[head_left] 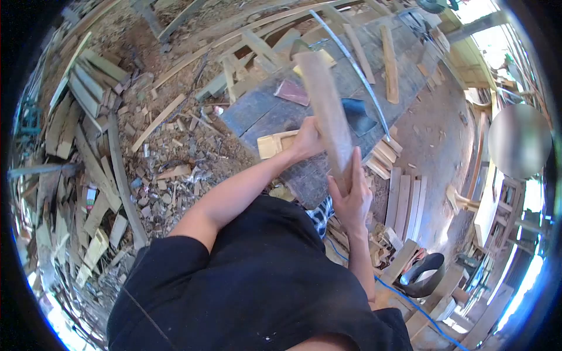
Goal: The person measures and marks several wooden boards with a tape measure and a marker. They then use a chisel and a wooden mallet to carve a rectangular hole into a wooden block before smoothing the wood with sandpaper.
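Observation:
A long wooden board (328, 105), slightly blurred, is held up at a tilt over the dark workbench (257, 111). My left hand (308, 140) grips its left edge near the middle, with the fingers partly hidden behind it. Around the lower end closes my right hand (352, 193), thumb on one side and fingers along the other. Beneath the board, a reddish flat sheet (291, 92) lies to the left and a dark blue curved piece (358, 116) to the right. A pale wooden piece (270, 145) rests beside my left hand.
A long thin pale strip (351, 58) crosses the bench, with wood strips (389, 64) beyond it. Offcuts and chips (170, 199) litter the ground at left. Planks (404, 199) stand at right, near a black curved container (424, 275) and a blue cable (410, 301).

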Demonstrator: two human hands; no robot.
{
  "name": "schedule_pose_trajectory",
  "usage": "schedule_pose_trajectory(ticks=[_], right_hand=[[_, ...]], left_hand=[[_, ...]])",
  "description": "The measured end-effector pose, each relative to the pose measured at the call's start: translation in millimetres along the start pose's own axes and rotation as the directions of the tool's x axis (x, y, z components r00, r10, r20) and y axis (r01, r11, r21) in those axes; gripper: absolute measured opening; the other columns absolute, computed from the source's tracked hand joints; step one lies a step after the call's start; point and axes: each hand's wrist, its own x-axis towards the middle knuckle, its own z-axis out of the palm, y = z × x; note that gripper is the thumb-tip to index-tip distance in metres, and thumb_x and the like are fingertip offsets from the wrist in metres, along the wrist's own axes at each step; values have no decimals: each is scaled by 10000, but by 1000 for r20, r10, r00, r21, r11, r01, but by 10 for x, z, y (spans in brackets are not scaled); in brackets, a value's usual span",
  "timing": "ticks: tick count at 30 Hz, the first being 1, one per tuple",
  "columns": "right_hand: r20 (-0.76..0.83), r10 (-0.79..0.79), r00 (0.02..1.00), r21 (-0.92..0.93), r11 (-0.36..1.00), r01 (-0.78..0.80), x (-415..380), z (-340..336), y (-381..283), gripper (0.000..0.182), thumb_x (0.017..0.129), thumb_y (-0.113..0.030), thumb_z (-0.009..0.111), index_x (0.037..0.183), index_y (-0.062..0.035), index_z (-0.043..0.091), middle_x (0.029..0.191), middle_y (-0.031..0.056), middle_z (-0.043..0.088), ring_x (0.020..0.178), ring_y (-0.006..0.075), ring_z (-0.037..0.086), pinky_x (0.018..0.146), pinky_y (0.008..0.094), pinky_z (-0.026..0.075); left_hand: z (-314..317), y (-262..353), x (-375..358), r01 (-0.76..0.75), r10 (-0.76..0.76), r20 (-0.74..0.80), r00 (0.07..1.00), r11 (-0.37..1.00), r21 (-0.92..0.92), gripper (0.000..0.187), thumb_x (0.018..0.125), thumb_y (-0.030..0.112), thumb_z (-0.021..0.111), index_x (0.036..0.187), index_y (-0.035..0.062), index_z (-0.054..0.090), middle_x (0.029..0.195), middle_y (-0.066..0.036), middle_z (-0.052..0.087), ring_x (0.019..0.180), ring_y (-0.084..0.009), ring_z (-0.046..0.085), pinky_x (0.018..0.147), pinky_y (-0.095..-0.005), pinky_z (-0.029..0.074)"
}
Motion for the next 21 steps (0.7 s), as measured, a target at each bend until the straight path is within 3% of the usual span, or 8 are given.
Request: schedule_pose_trajectory(ticks=[2, 4, 6, 7, 11, 13, 16, 21], right_hand=[[-111, -41, 993, 69, 996, 49, -36, -54, -91, 835, 768, -110, 742, 1480, -24, 313, 1176, 238, 621, 952, 369, 669, 797, 404, 538], [-299, -20, 954, 196, 977, 83, -64, -52, -120, 845, 770, -114, 739, 1490, -44, 301, 1154, 257, 622, 948, 370, 670, 788, 417, 536], [-205, 16, 979, 121, 993, 9, -49, 31, -37, 836, 779, -117, 735, 1489, -39, 300, 1162, 265, 618, 977, 368, 667, 811, 417, 532], [-100, 53, 994, 45, 998, -49, -41, 41, -7, 827, 787, -119, 730, 1488, -33, 299, 1170, 272, 614, 1005, 366, 663, 833, 417, 529], [-154, 99, 983, 156, 985, -75, -146, -38, 87, 816, 815, -138, 721, 1493, -28, 279, 1262, 277, 577, 1131, 366, 615, 929, 419, 497], [-149, 165, 975, 234, 964, -128, -201, -72, 115, 812, 832, -134, 708, 1499, -27, 257, 1341, 283, 517, 1207, 367, 564, 977, 418, 464], [-171, 298, 939, 315, 920, -235, -210, -69, 137, 808, 841, -122, 697, 1502, -28, 242, 1395, 283, 465, 1278, 363, 500, 1031, 421, 414], [-206, 281, 937, 340, 919, -201, -196, -23, 149, 783, 839, -136, 693, 1489, -29, 271, 1370, 284, 487, 1253, 357, 524, 1022, 423, 418]], left_hand=[[23, 157, -47, 100, -114, 101, 988, 987, 129, 266, 746, 37, 708, 1011, 54, 685, 856, -134, 709, 755, -161, 677, 686, -327, 522], [66, 244, -96, 94, -129, 139, 982, 968, 233, 264, 736, 47, 711, 997, 74, 687, 849, -145, 700, 755, -233, 679, 679, -341, 522], [190, 364, -162, -60, 14, 154, 988, 953, 296, 226, 714, 79, 721, 936, 99, 683, 824, -169, 672, 788, -393, 630, 655, -386, 517], [245, 327, -237, -67, 20, 163, 986, 955, 288, 226, 714, 79, 721, 936, 99, 683, 824, -169, 672, 788, -393, 630, 655, -386, 517], [303, 195, -300, -42, -56, 206, 977, 896, 442, 192, 728, 97, 722, 915, 106, 682, 835, -164, 675, 807, -367, 649, 677, -395, 521], [250, 235, -197, 15, -86, 217, 973, 950, 310, 193, 736, 104, 740, 920, 110, 683, 842, -152, 681, 797, -318, 678, 689, -369, 526], [144, 403, 51, 150, -143, -86, 986, 985, 90, 169, 829, 182, 758, 844, 64, 637, 736, 19, 630, 674, -98, 590, 619, -285, 478], [-196, 650, 316, 238, -236, -88, 968, 971, 3, 227, 863, 221, 742, 848, 76, 568, 713, 55, 526, 637, -38, 475, 587, -221, 400]])
